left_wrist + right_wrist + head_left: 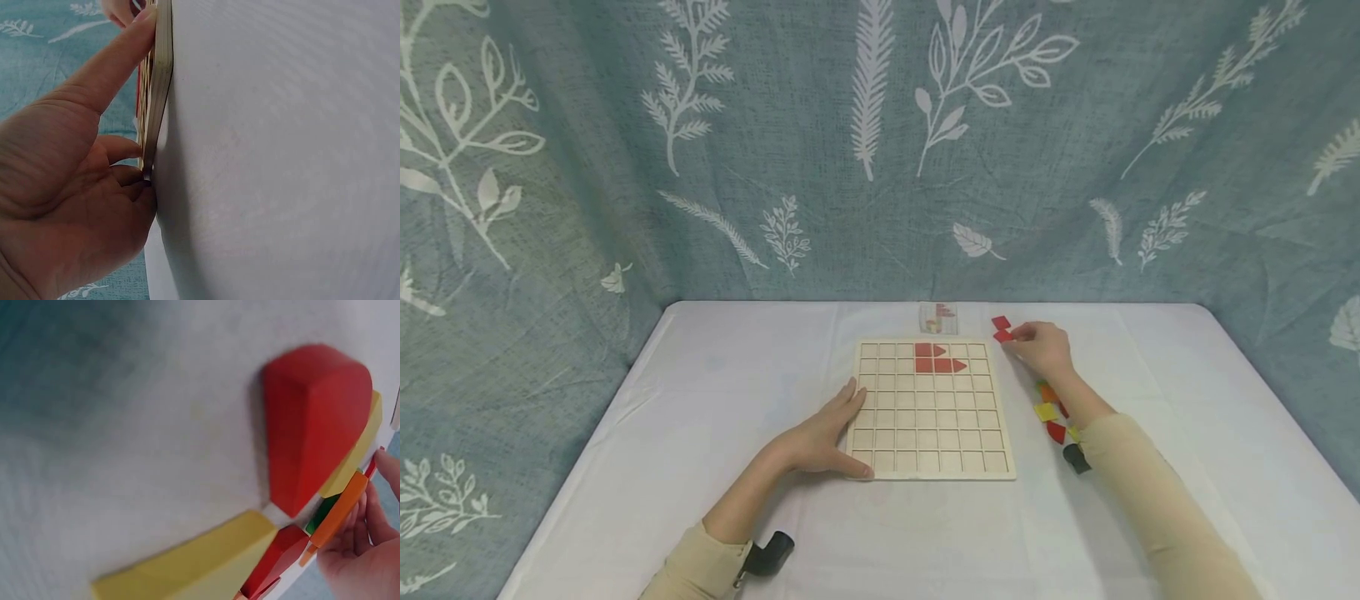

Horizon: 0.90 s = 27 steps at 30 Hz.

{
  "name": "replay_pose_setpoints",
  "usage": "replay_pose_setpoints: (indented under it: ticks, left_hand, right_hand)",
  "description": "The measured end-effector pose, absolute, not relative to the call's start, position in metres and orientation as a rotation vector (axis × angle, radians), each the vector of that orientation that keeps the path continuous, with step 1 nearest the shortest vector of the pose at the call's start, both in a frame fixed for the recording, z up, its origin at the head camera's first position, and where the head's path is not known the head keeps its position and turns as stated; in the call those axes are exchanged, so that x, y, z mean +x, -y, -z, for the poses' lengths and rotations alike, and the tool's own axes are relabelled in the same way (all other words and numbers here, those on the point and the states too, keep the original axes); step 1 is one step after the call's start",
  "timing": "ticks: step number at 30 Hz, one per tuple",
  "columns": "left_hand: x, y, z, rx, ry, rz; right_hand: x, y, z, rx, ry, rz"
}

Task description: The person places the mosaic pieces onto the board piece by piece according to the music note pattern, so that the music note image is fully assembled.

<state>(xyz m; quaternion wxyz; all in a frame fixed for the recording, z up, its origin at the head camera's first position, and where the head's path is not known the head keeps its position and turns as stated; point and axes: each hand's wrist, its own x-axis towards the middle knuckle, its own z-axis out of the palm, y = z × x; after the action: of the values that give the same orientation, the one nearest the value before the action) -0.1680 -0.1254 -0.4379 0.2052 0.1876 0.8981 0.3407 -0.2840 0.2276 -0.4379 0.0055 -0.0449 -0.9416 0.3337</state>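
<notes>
A pale wooden grid board [928,412] lies flat on the table. Near its back edge sit several red tiles [923,365], two rows of squares, each row ending in a pointed piece. My left hand [823,437] rests against the board's front left corner. In the left wrist view its straight thumb [119,59] lies along the board's edge, while the other fingers touch the side. Beyond the back right corner my right hand [1043,346] pinches a red tile [1002,336] between thumb and fingertips. Another red tile [1001,322] lies just behind it.
Loose pieces lie right of the board, partly hidden under my right forearm: orange [1048,393], yellow [1046,412] and a rounded red one [1056,432]. A small card [938,318] with a red picture lies behind the board. A blue-green leaf-patterned curtain [820,150] hangs behind the white table [737,358].
</notes>
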Motion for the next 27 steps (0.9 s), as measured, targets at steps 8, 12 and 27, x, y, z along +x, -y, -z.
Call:
replay_pose_setpoints:
  ticks: [8,12,27]
  left_hand:
    - [-0.167,0.124,0.438,0.532,-2.495,-0.958]
    - [-0.167,0.125,0.439,0.521,-2.502,-0.943]
    - [-0.167,0.127,0.438,0.551,-2.506,-0.928]
  right_hand:
    - [-0.278,-0.226,0.438,-0.215,2.941,-1.249]
    - [-0.268,-0.217,0.433,-0.154,2.928,-1.355]
    - [-0.239,-0.161,0.431,0.492,3.007,-1.208]
